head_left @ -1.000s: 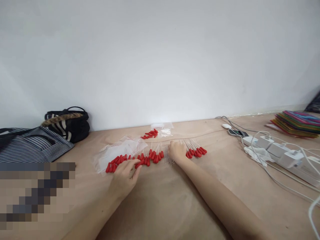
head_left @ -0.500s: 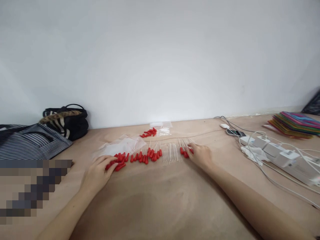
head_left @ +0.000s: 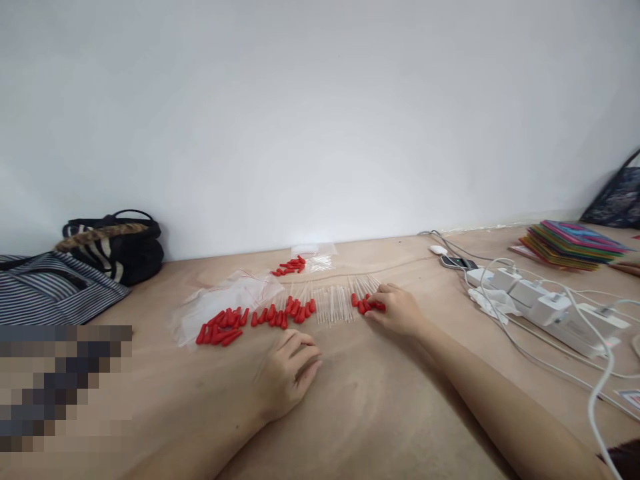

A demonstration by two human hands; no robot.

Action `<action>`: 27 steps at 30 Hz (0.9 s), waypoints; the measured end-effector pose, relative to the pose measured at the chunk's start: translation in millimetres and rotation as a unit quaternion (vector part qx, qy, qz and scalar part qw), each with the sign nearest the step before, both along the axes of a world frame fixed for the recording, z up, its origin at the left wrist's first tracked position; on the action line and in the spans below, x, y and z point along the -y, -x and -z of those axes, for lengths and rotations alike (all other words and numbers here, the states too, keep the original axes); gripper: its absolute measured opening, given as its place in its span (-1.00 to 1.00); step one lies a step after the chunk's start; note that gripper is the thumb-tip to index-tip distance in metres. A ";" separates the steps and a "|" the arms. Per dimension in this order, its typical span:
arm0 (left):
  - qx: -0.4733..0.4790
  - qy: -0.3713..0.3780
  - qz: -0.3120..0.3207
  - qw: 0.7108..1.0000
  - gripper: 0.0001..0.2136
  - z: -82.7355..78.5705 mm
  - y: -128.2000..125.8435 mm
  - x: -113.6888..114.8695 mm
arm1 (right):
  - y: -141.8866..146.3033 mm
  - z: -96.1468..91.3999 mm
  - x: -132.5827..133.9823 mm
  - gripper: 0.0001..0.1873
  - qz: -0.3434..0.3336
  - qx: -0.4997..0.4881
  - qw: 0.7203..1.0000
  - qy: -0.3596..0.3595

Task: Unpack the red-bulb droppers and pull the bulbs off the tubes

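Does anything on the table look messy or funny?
Yes. At the left end of the row, the loose red caps lie heaped and crisscrossed, while the clear tubes in the middle show no red tops. A small red bunch sits apart near the wall.

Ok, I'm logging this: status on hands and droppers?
Left hand loosely curled on table, holding nothing. Right hand touching red droppers, grip unclear. Clear bags by row's left end.
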State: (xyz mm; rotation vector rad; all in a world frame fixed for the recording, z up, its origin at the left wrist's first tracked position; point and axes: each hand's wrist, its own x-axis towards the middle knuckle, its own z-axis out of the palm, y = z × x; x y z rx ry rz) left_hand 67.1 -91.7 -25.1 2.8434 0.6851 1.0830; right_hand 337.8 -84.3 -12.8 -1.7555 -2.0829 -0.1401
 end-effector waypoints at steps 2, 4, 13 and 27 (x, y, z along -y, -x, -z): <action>-0.002 0.015 0.005 1.000 -0.91 1.3 -2.6 -2.4 | 0.9 2.5 -0.9 -0.88 -0.008 0.018 1.000 -0.004; -0.002 0.026 0.009 1.000 -0.91 2.3 -2.4 -4.5 | 1.0 7.0 -3.3 -0.89 -0.018 0.041 0.999 -0.012; 0.007 0.050 0.016 0.999 -0.88 1.9 -1.0 -3.8 | 1.9 26.8 -13.9 -0.80 -0.022 0.090 0.987 -0.130; 0.224 0.608 -0.009 0.762 -0.58 -1.3 -15.5 -9.1 | 99.1 16.6 29.7 -0.82 -0.234 0.068 0.882 -0.404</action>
